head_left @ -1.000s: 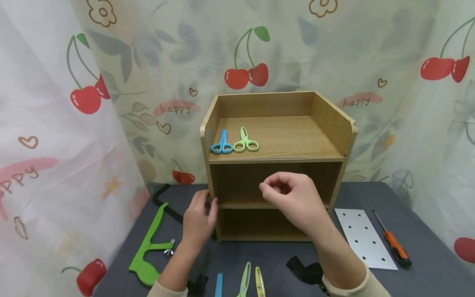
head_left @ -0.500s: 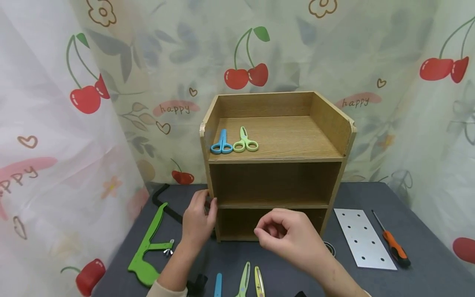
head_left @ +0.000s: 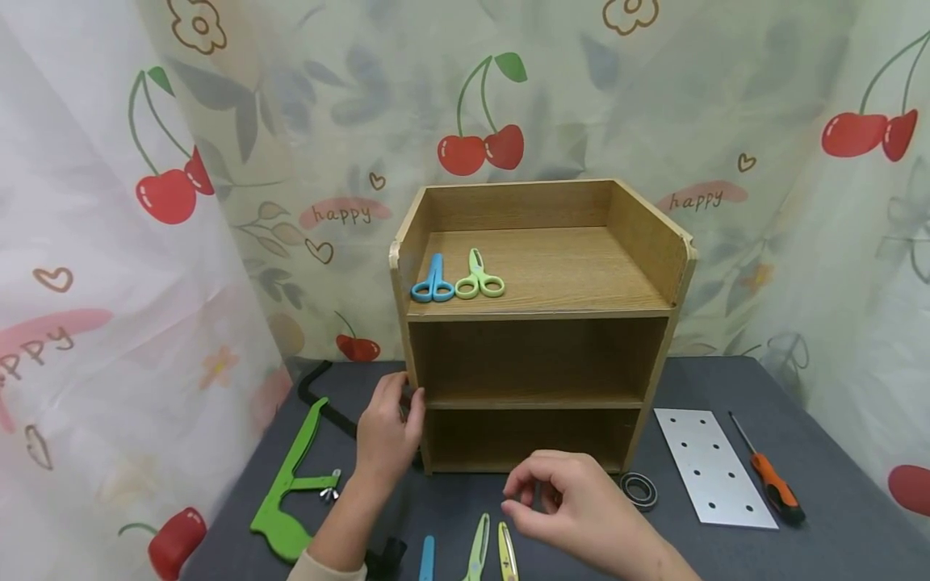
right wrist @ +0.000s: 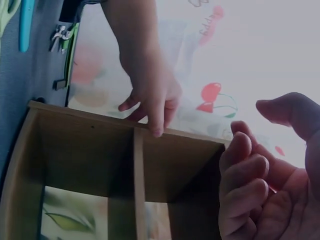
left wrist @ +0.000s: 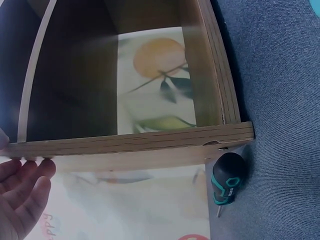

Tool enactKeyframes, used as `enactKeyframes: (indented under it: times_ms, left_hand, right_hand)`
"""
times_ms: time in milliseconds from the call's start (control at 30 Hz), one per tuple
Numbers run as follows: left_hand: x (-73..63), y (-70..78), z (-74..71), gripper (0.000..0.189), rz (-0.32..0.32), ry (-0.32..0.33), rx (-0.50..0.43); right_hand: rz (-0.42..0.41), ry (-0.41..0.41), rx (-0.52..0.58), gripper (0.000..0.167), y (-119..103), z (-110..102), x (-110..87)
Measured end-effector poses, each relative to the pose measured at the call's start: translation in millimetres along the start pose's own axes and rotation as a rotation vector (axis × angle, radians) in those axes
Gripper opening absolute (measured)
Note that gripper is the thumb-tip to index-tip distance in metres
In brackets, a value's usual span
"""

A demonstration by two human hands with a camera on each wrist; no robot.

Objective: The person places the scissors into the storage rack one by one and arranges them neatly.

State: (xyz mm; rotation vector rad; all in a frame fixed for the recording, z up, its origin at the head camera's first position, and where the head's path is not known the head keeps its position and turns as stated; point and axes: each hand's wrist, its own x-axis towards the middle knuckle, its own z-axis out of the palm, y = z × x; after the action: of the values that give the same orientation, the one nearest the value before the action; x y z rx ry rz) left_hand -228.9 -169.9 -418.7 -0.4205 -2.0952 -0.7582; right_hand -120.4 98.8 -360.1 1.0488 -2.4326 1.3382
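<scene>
A small wooden shelf unit (head_left: pixel 538 315) stands on the dark table. My left hand (head_left: pixel 388 432) is at its left side panel, fingertips touching the outer face and the thumb by the front edge. In the left wrist view the left hand's fingers (left wrist: pixel 30 182) rest against that panel. My right hand (head_left: pixel 574 508) hovers in front of the bottom compartment, fingers loosely curled with nothing between them. The right wrist view has the right hand's curled fingers (right wrist: pixel 245 180) bare too. On the top board lie blue scissors (head_left: pixel 433 282) and light green scissors (head_left: pixel 479 278).
Left lies a green-handled saw (head_left: pixel 286 500). A black tape roll (head_left: pixel 638 491), a white perforated plate (head_left: pixel 715 468) and an orange-black screwdriver (head_left: pixel 776 486) lie right. At the front edge are a blue tool (head_left: pixel 427 558), a green one (head_left: pixel 477 549) and a yellow one (head_left: pixel 507 553). A black-teal screwdriver (left wrist: pixel 228 177) lies beside the shelf.
My right hand has come down and toward me from before the middle compartment to before the bottom one, uncovering the tape roll. The left hand has stayed at the side panel.
</scene>
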Motion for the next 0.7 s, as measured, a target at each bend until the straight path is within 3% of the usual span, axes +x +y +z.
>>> enactKeyframes:
  times_ms: [167, 367, 700]
  left_hand:
    - [-0.5, -0.5, 0.6, 0.022, 0.012, 0.008, -0.006]
    - [-0.1, -1.5, 1.1, 0.022, 0.028, 0.020, -0.007]
    - [0.3, -0.7, 0.0, 0.022, 0.019, 0.008, -0.011]
  right_hand:
    - [-0.008, -0.065, 0.007, 0.019, 10, 2, -4.6]
    - [0.045, -0.228, 0.015, 0.013, 22, 4, -5.1]
    - [0.046, -0.429, -0.034, 0.014, 43, 15, -7.4]
